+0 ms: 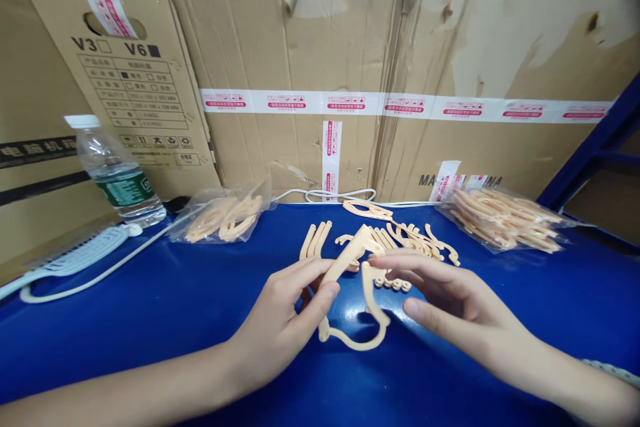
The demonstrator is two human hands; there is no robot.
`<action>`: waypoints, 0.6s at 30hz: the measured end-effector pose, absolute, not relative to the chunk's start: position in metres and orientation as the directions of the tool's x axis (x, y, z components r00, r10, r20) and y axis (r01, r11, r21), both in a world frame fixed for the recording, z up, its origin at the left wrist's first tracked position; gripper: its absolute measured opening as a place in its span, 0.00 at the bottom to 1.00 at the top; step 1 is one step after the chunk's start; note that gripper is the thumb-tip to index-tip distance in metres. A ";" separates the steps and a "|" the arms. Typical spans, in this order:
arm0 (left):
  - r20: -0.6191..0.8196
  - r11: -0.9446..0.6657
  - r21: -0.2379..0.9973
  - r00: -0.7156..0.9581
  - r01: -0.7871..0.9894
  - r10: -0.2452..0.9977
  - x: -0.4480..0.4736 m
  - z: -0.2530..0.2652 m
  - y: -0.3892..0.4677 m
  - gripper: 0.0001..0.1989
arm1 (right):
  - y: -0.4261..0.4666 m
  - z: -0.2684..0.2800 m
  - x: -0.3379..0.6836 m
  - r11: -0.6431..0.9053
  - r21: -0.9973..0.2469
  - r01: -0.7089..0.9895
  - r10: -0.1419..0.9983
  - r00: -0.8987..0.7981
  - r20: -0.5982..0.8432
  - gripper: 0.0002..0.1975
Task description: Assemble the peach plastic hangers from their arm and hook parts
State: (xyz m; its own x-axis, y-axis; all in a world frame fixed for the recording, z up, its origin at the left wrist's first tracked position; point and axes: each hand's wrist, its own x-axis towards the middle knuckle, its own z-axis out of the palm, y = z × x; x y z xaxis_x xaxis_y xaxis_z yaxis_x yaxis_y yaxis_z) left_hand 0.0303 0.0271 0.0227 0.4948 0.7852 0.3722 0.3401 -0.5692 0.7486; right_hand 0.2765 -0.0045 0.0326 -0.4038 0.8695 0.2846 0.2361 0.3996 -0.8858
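Note:
My left hand (285,313) pinches a beige plastic folding hanger (345,257) between thumb and fingers, above the blue tabletop. One straight arm of the hanger slants up from that grip. A curved section (367,345) loops below it and rises to a free end close to my right fingertips. My right hand (465,310) is at the hanger's right side, thumb and fingers apart; whether its fingertips touch the hanger is unclear. Behind the hanger lie loose straight hanger pieces (316,240), several curved pieces (443,240) and small hook-shaped ends (395,285), partly hidden by it and my hands.
A bag of hanger parts (225,217) lies at the back left, a fuller bag (505,217) at the back right. One flat folded hanger (367,209) rests near the cardboard wall (300,33). At left are a water bottle (120,177), a light-blue hairbrush (85,253) and a white cable (125,267).

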 end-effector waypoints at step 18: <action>0.553 -0.854 0.050 0.698 0.517 0.455 0.028 0.007 0.034 0.17 | -0.001 0.025 0.258 0.008 -0.991 0.133 0.848 -0.527 -0.064 0.19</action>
